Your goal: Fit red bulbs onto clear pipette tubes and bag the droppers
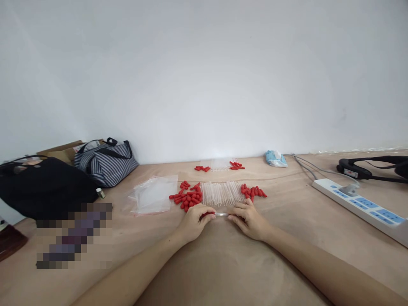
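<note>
My left hand [198, 220] pinches a red rubber bulb [207, 215] at the left end of a clear dropper tube [221, 214]. The tube's right end is between the closed fingers of my right hand [248, 220], which partly hide it. Just beyond my hands lies a row of clear tubes [222, 193] side by side. Left of that row is a loose heap of red rubber bulbs [188, 199], and a smaller group of red bulbs [253, 191] lies to its right. Clear plastic bags [154, 195] are stacked farther left.
Near the wall are more tubes [219, 165] with red bulbs [236, 165]. A blue-white tissue pack [276, 158], power strip [363, 206] with cable and black headset [357, 170] lie right. At left stand a striped bag [110, 163], black bag [51, 187] and small bottle [100, 193].
</note>
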Motion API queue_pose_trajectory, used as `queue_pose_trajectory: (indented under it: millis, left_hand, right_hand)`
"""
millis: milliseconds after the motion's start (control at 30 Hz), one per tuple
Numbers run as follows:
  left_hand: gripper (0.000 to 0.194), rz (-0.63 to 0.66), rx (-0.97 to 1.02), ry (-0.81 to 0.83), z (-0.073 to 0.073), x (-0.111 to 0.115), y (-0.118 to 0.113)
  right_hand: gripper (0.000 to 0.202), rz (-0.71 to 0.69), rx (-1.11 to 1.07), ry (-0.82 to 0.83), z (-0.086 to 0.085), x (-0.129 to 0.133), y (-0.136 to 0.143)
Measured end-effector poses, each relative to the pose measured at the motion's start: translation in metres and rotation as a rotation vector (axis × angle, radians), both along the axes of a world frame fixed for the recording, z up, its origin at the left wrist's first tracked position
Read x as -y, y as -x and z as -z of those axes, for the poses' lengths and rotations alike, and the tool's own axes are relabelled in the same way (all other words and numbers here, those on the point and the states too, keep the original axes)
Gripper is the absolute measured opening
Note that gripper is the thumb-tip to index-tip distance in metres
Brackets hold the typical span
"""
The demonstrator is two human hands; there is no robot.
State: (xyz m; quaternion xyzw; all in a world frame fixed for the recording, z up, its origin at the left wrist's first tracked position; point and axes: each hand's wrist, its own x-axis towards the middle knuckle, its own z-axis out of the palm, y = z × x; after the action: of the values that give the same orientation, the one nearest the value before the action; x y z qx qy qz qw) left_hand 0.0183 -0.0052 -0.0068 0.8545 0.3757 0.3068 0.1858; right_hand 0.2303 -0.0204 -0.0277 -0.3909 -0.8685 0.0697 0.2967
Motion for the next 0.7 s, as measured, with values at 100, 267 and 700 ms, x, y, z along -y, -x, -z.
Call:
queue_pose_trajectory:
  millis: [100,267,700]
  left_hand:
    - [0.013,0.008,0.036,-0.002,0.001,0.002,-0.001]
    - [0.020,-0.064,0.132,-0.016,0.006,-0.002,0.005]
    - [0.017,-0.062,0.113,0.044,0.009,-0.008,0.009]
  right_hand:
    - [0.019,-0.025,0.020,-0.047,-0.001,0.001,0.001]
    - [0.020,0.070,-0.006,-0.079,-0.003,0.002,0.001]
    - [0.017,0.083,-0.067,-0.016,-0.006,0.006,0.008]
